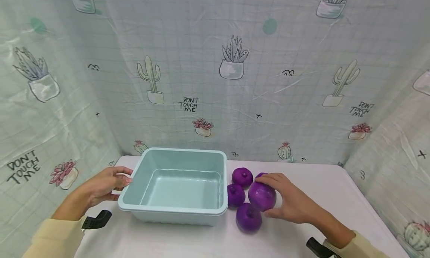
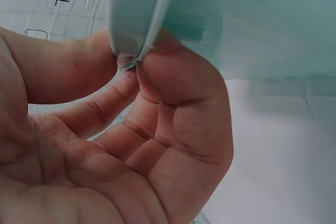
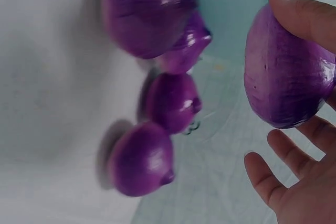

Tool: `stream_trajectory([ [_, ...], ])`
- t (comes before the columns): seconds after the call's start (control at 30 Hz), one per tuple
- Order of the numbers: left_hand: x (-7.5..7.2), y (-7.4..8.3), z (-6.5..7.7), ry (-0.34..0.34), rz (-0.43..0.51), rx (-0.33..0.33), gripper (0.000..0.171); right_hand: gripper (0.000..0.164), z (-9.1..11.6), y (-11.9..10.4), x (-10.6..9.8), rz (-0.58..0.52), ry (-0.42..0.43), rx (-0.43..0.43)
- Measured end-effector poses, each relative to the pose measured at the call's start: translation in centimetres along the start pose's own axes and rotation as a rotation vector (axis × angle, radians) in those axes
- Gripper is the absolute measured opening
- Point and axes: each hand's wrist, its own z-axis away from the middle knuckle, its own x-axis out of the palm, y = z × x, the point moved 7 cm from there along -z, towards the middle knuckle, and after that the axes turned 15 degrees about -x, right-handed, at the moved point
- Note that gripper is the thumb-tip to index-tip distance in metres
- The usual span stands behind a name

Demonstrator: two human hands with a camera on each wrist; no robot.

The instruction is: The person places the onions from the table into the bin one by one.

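A light blue plastic basin (image 1: 181,209) stands on the table. At its left side, my left hand (image 1: 106,185) pinches the rim; the left wrist view shows the basin's edge (image 2: 137,9) between thumb and curled index finger. My right hand (image 1: 290,198) holds a purple onion (image 1: 262,196), gripped between thumb and fingers, right of the basin. In the right wrist view this held onion (image 3: 286,72) is raised apart from the others. Several more purple onions (image 1: 248,217) lie on the table by the basin's right wall, one partly hidden behind the right hand and its onion.
The white tabletop (image 1: 312,179) extends to the right of the onions and in front of the basin. A curtain (image 1: 255,90) printed with potted cacti surrounds the table at the back and both sides. Black straps or mounts (image 1: 97,220) sit at the wrists.
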Motion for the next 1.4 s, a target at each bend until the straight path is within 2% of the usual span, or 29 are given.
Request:
stream_trajectory([
  [0.3,0.2,0.0,0.0,0.033,-0.012,-0.008,0.049,0.090,-3.1,-1.7,-0.1,-0.056,-0.022,-0.051],
  [0.63,0.6,0.0,-0.2,0.026,0.007,0.006,0.047,0.092,-6.9,-3.1,0.5,-0.133,-0.029,-0.119],
  [0.93,0.7,0.2,-0.2,0.043,0.015,-0.007,0.045,0.087,-10.9,-4.4,1.5,-0.194,-0.077,-0.159],
  [1.4,0.3,-0.1,0.2,0.044,0.028,0.008,0.046,0.085,-15.9,-6.3,3.6,-0.157,-0.182,-0.240],
])
